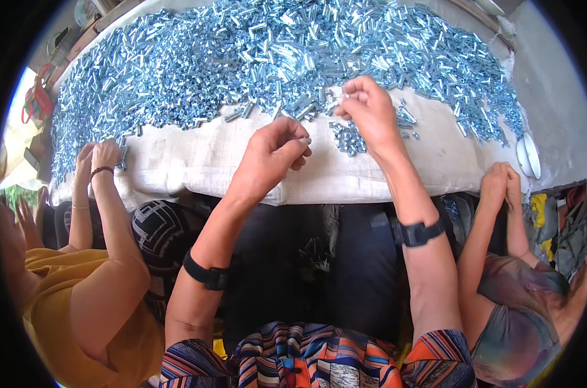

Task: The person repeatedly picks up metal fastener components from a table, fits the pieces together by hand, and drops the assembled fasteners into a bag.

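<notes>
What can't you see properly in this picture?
In the head view:
Left hand: it hides most of the little grey piece it pinches.
Right hand: whatever its fingertips have is too small to tell.
Metal pile: the picture's top edge cuts off its far side.
Right co-worker's hands: they hide anything inside.

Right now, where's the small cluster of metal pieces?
Head view, right of centre: the small cluster lies on the pale cloth, below the main pile, beside the right hand.
</notes>
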